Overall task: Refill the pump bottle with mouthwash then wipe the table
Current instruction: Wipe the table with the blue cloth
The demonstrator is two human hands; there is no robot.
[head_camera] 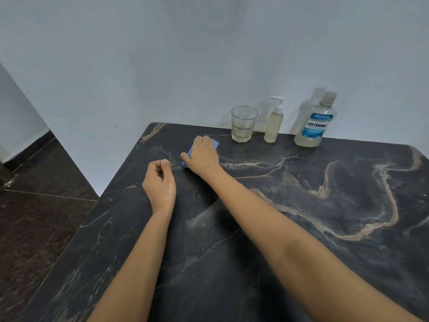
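My right hand point(202, 152) lies flat on a blue cloth point(216, 143), pressing it onto the dark marble table point(301, 217) near the far left part. Only the cloth's edges show around the hand. My left hand point(159, 180) rests on the table just left of it, fingers curled loosely with nothing in them. At the back by the wall stand a small pump bottle point(274, 123) with pale liquid and a white pump, and a capped mouthwash bottle point(314, 125) with a blue label to its right.
A clear glass tumbler point(243, 123) with a little pale liquid stands left of the pump bottle. A white wall runs behind the table. The table's left edge drops to a dark tiled floor point(34, 217).
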